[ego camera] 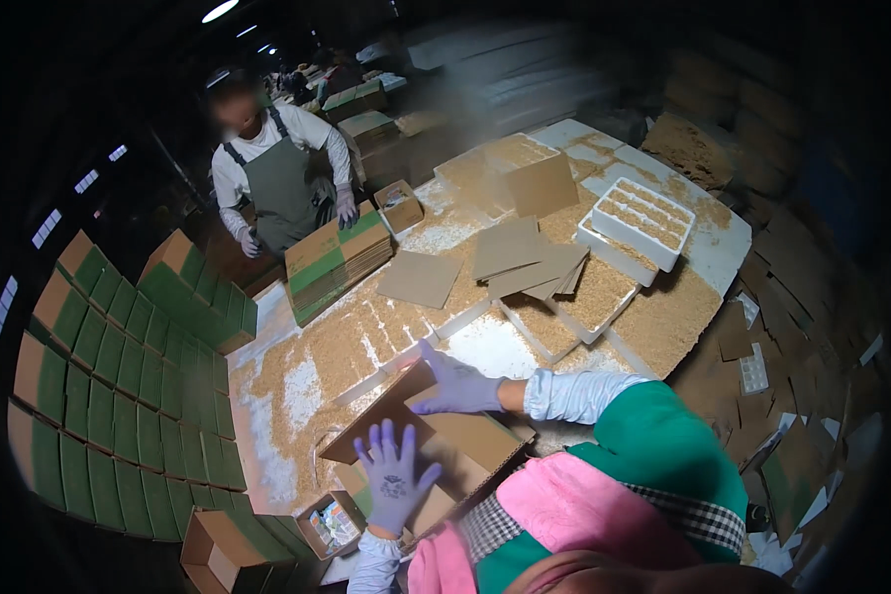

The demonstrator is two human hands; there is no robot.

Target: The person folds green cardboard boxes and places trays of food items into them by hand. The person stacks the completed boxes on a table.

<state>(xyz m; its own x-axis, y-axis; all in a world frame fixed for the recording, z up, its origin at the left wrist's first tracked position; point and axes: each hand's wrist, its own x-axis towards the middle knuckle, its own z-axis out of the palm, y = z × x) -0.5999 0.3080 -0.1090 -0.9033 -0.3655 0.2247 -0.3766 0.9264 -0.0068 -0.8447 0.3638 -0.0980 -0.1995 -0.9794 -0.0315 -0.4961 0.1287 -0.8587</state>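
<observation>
Before me lies an open cardboard box [460, 460], its flaps raised and its inside showing. My left hand [394, 479], in a purple-grey glove, is spread with fingers apart over the box's near left flap. At the far side of the box, my right hand [457, 382] has thumb and fingers spread against the raised cardboard; whether it grips a flap is unclear. A small carton [332, 523] of printed packets stands close to my left wrist. Beyond the box, sawdust-like material covers the table [304, 386], and flat cardboard sheets [520, 256] lie over trays.
White foam trays [642, 223] with sawdust-like filling stand at the table's far right. A person in an apron [282, 185] touches a stack of flattened green-and-brown boxes [338, 260]. Stacked cartons [126, 393] line the left. Cardboard scraps [787, 475] litter the floor at right.
</observation>
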